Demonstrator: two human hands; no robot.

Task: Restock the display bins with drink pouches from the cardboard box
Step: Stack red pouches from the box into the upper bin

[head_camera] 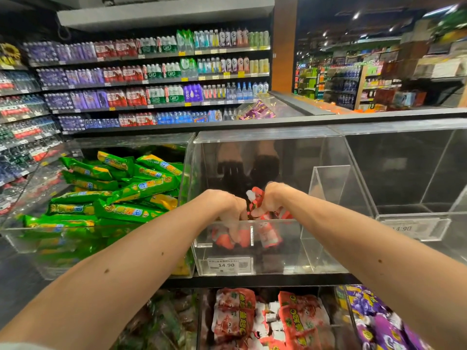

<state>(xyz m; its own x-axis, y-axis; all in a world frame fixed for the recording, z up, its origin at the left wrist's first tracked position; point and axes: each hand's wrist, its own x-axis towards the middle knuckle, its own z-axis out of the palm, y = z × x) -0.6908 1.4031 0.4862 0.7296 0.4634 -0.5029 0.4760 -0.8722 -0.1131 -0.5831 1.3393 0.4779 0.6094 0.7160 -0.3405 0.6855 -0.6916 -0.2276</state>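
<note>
Head view, centre frame: your clear acrylic display bin point(290, 157) is nearly bare, with red drink pouches point(269, 234) bunched low at its front wall. Your left hand point(231, 210) curls round some and your right hand point(270, 200) pinches more. Release them unevenly and they could heap against the front lip and spill over.

Left forearm point(121, 261) and right forearm point(366, 243) are bare, each marked with small moles.
</note>
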